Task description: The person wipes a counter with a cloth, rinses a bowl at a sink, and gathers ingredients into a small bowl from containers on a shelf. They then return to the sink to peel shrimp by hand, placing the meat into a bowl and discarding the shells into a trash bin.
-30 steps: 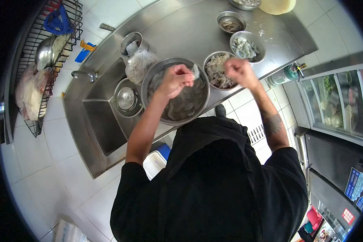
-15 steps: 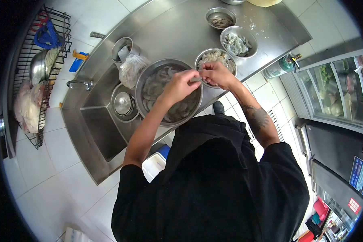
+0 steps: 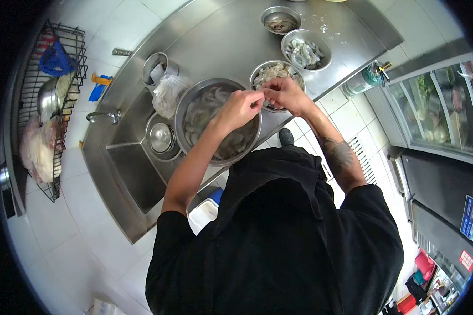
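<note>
My left hand (image 3: pixel 240 109) is closed in a pinch above the right rim of a large metal bowl (image 3: pixel 179 118). A shrimp, mostly hidden by the fingers, is held there. Against its fingertips, my right hand (image 3: pixel 286 95) pinches at the same shrimp, over the near side of a smaller bowl of pale peelings (image 3: pixel 272 73). Whole grey shrimp (image 3: pixel 199 113) lie in cloudy water in the large bowl. Farther back stand a bowl of peeled shrimp (image 3: pixel 303 52) and a small bowl with a few brownish pieces (image 3: pixel 280 23).
Left of the large bowl are a knotted plastic bag (image 3: pixel 168 94), a metal pot (image 3: pixel 160 67) and nested strainers (image 3: pixel 161 137) by the sink (image 3: pixel 134 173). A tap (image 3: pixel 104 116) and wire rack (image 3: pixel 63 58) are farther left. A glass-doored fridge (image 3: pixel 441 105) stands right.
My hands stay together, and the left has turned slightly so its fingers cover the grey shrimp that showed before. The whole view has shifted a little as the head moved.
</note>
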The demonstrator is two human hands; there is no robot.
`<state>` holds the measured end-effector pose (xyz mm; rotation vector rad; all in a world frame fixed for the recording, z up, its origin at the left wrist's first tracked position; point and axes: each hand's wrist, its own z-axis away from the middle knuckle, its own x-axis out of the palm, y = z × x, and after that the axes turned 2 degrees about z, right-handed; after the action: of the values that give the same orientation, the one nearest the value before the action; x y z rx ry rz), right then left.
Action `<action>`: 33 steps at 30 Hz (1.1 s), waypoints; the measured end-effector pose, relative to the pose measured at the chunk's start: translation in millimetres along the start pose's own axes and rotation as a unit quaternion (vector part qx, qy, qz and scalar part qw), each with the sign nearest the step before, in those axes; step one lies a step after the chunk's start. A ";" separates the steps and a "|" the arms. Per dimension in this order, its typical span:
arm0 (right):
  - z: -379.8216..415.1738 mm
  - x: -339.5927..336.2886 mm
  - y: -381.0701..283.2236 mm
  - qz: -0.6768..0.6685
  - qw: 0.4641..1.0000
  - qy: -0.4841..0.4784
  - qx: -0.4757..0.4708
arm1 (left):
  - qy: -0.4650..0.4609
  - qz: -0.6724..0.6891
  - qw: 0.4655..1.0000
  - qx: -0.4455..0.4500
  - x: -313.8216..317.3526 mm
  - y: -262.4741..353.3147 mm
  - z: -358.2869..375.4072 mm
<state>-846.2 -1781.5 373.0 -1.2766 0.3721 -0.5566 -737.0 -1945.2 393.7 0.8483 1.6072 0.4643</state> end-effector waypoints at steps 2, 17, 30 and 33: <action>1.0 -4.1 4.5 -0.013 1.000 0.010 0.012 | 0.003 0.016 1.000 0.005 -1.2 -1.0 0.7; 9.8 -31.7 -14.0 -0.009 0.999 0.025 -0.032 | 0.054 -0.005 0.994 0.091 10.2 8.0 -34.8; 21.0 -77.9 -14.4 0.057 0.998 0.005 -0.021 | 0.064 0.115 0.990 -0.043 14.5 -22.8 -34.7; 16.1 -100.8 -10.0 0.128 0.991 -0.019 -0.039 | 0.006 0.074 0.992 -0.101 7.1 -28.8 -48.4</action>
<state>-920.9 -1711.9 382.6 -1.2879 0.5216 -0.3032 -791.6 -1951.3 379.2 0.8141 1.4842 0.7260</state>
